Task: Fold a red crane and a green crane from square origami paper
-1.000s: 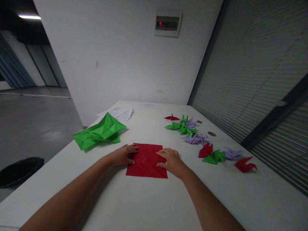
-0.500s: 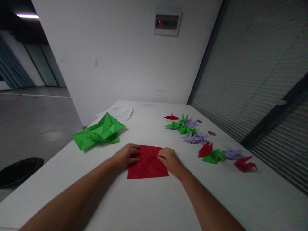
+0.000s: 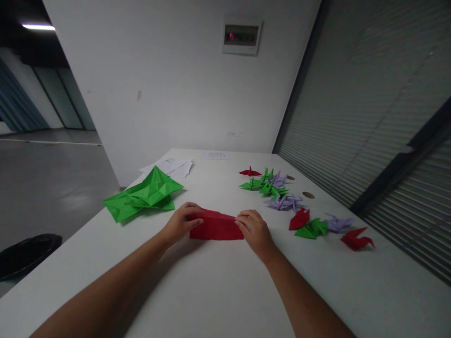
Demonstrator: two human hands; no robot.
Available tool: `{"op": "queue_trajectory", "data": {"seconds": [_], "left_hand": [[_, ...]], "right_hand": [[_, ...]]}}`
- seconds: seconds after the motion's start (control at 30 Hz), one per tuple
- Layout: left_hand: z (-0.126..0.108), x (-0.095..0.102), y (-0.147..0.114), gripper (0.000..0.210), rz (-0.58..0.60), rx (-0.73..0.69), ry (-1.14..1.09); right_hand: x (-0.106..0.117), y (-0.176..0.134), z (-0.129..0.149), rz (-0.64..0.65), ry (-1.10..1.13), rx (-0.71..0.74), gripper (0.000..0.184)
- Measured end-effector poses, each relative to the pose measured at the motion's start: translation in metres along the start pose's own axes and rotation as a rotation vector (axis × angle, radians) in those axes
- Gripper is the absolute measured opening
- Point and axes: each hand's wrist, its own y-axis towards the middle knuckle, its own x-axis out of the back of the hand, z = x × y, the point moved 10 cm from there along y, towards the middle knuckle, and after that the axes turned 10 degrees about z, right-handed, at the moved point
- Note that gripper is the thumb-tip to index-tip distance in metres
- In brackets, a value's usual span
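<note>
A red sheet of origami paper is held between both hands over the white table. Its far part is raised, and it shows as a low, wide strip. My left hand pinches the left end between thumb and fingers. At the right end, my right hand is closed on the upper corner, fingers bent over the edge. Whether the lower edge still touches the table, I cannot tell.
Creased green paper sheets lie to the left, with white papers behind them. Folded paper cranes stand on the right, among them a red crane and purple cranes. A black bin is beyond the table's left edge.
Both hands have lifted the red paper's far edge. The paper lay flat as a rough square before; now it appears as a narrower strip with its near edge farther away.
</note>
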Motion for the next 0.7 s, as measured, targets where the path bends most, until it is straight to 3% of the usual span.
{"op": "queue_trajectory", "data": {"seconds": [0.13, 0.3, 0.47, 0.7], "left_hand": [[-0.009, -0.008, -0.002, 0.01, 0.028, -0.062, -0.175], [-0.021, -0.006, -0.005, 0.004, -0.008, -0.127, -0.202], [-0.028, -0.004, -0.007, 0.002, -0.02, -0.115, -0.261], [-0.02, -0.005, -0.008, 0.009, -0.062, -0.048, -0.465]], "right_hand": [[0.002, -0.001, 0.004, -0.025, 0.043, 0.011, 0.012], [0.004, 0.0, 0.011, -0.031, 0.095, 0.044, 0.013], [0.005, 0.001, 0.014, -0.025, 0.139, 0.05, 0.013], [0.006, 0.001, 0.018, -0.049, 0.236, 0.04, 0.014]]}}
